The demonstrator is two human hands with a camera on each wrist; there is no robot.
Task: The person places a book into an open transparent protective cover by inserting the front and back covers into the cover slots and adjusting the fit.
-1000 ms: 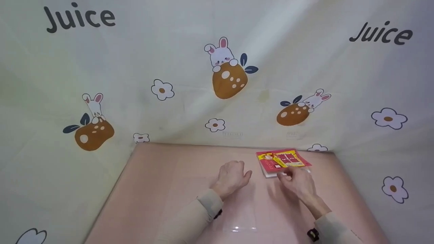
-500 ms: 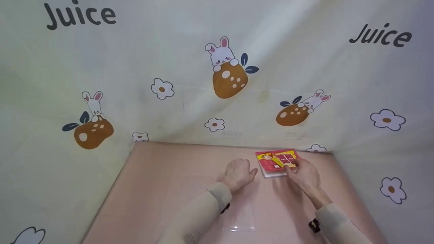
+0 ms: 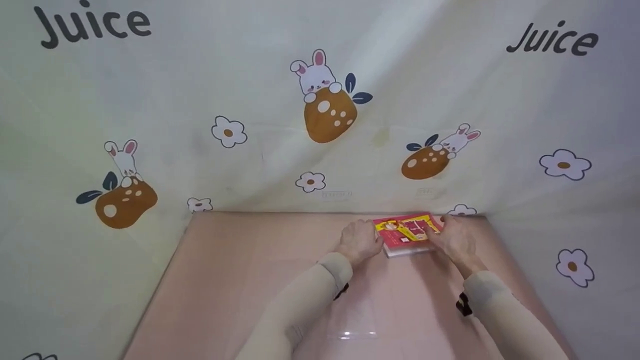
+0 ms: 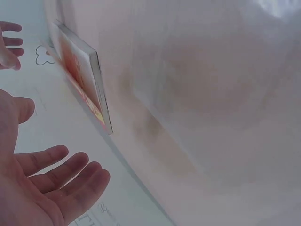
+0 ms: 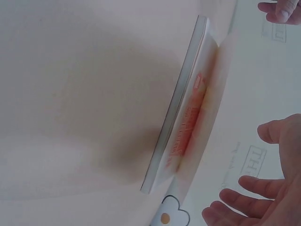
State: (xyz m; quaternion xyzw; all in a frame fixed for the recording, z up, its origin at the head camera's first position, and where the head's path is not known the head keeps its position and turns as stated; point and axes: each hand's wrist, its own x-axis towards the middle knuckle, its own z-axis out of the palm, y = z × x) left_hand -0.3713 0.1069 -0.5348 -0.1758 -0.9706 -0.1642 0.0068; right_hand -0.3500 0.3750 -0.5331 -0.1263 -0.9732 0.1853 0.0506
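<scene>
A small thick booklet [image 3: 402,236] with a red and yellow cover lies near the far edge of the pink table. Its cover stands slightly lifted from the white pages, as the side-on booklet [image 4: 84,70] in the left wrist view shows. My left hand [image 3: 357,242] is at the booklet's left side, fingers loosely bent and spread. On the right side, my right hand [image 3: 457,245] overlaps the cover's corner in the head view. Seen from the right wrist, its relaxed fingers [image 5: 247,203] are spread beside the booklet, with nothing gripped.
A clear plastic sheet [image 3: 352,315] lies on the pink table [image 3: 225,280] below the left forearm. Pale cloth walls [image 3: 240,65] printed with rabbits, flowers and "Juice" rise behind and on both sides of the table.
My left hand has moved right and forward to the booklet's left side. My right hand has shifted forward from its front edge to its right side. The head view has shifted slightly.
</scene>
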